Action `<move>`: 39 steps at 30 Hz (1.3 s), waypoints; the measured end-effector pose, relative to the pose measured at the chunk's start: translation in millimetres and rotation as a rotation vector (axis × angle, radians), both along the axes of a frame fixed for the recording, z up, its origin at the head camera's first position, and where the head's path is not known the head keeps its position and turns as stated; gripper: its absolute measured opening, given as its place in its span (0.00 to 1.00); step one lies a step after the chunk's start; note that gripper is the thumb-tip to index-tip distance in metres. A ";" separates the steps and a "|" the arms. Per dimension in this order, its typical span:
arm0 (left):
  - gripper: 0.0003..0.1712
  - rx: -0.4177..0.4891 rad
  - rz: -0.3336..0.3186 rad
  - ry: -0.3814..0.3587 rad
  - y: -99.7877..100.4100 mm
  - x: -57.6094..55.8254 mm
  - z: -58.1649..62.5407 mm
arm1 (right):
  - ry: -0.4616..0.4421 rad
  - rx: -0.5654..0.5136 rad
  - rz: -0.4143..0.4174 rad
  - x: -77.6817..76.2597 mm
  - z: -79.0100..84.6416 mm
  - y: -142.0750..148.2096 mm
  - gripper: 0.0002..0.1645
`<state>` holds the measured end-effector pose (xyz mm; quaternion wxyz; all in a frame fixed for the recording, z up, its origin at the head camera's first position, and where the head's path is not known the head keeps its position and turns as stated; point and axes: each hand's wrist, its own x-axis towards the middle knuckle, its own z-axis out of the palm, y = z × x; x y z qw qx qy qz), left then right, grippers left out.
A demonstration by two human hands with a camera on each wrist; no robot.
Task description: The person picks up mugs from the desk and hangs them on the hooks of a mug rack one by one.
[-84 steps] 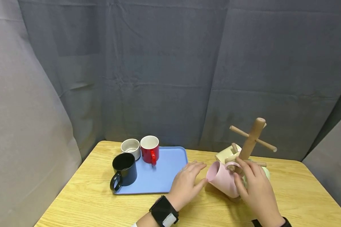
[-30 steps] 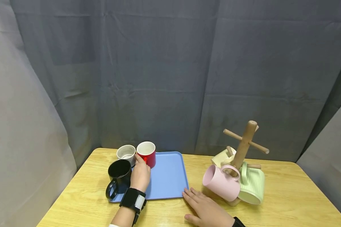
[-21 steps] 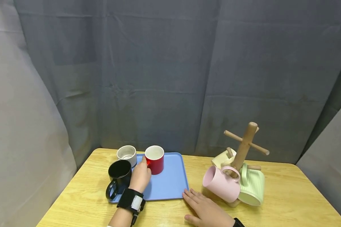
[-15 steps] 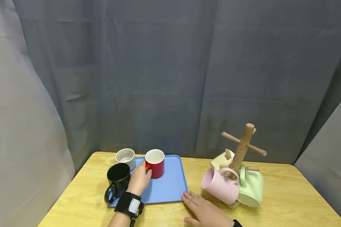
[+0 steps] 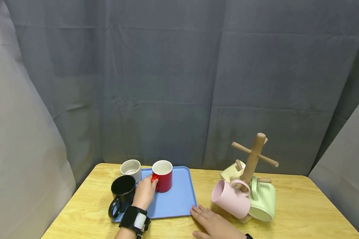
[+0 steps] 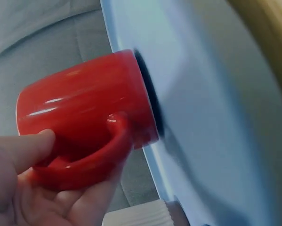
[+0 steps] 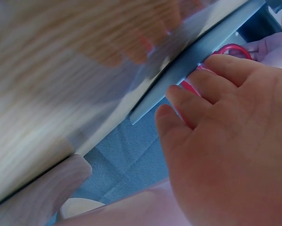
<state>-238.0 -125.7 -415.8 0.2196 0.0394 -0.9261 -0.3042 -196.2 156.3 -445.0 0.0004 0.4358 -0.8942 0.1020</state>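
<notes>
My left hand holds a red mug by its handle, with the thumb on top and the other fingers behind, as the left wrist view shows. The mug is upright, white inside, its base close over the blue tray. At the tray's front right corner, my right hand lies with straight fingers, the fingertips right at the rim. In the right wrist view that hand holds nothing. Left of the red mug stand a black mug and a white ribbed cup.
A wooden mug tree stands on the right of the table. On its lower pegs hang a pink mug, a pale green mug and a cream mug. Grey cloth closes off the back.
Both hands have left the pink mug on the tree. The left hand took the red mug's handle and shifted the mug right and nearer; the right hand came down at the tray's corner.
</notes>
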 end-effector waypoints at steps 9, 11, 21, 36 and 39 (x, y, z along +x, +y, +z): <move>0.11 0.166 -0.051 -0.008 5.7 16.4 35.6 | 0.011 -0.030 0.003 0.6 0.3 -0.3 0.40; 0.11 0.221 -0.099 -0.013 7.7 23.7 49.9 | 0.045 -0.084 0.009 2.5 5.5 -0.2 0.39; 0.14 0.460 -0.350 -0.101 26.3 44.7 80.4 | 0.328 -0.431 -0.089 18.7 48.7 -1.5 0.52; 0.17 0.331 -0.549 -0.029 73.0 76.6 83.1 | 0.400 -0.684 -0.312 21.3 59.9 -0.7 0.72; 0.16 0.341 -0.550 -0.005 78.0 81.4 85.1 | 0.426 -0.697 -0.319 22.4 63.2 1.4 0.74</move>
